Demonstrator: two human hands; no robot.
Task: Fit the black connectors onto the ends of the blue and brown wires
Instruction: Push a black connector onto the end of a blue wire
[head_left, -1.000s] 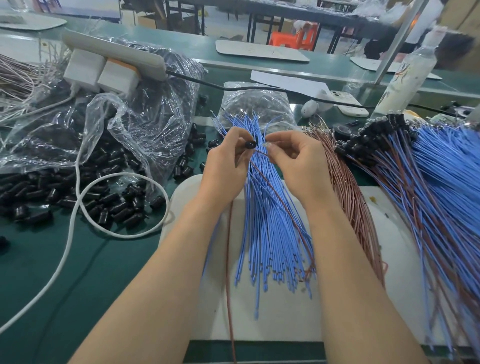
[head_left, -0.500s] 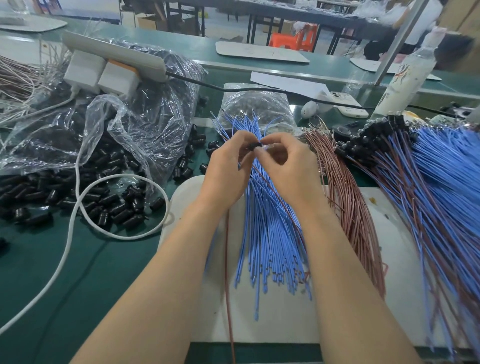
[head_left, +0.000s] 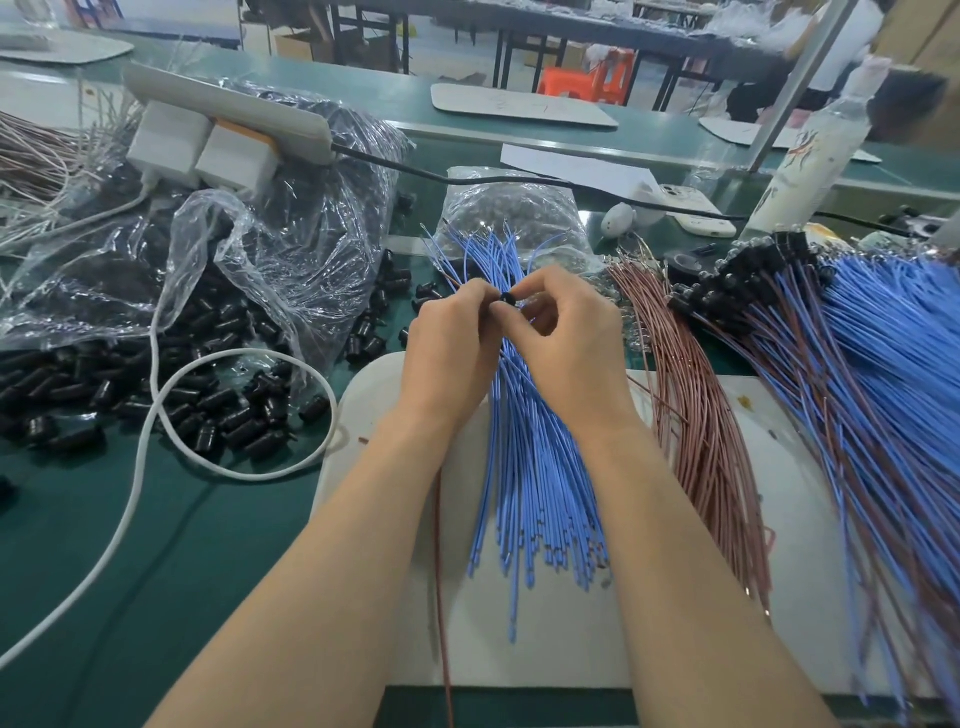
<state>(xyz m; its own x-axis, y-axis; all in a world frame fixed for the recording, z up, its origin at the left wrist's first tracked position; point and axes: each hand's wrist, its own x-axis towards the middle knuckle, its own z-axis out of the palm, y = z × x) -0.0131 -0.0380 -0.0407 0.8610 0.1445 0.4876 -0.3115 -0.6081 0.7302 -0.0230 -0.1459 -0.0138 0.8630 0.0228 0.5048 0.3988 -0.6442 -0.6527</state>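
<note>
1. Hands meet fingertip to fingertip; left hand and right hand both pinch one black connector.
2. Fitted wires lie right of them; bare blue wires beneath, brown wires beside; much likely remains.

black connector: tiny round cap, pinched between left hand and right hand, right over the blue bunch
blue wires: loose fan, lying flat
brown wires: curved bundle just beside them
spare connectors: heap on the surface, far left
</note>
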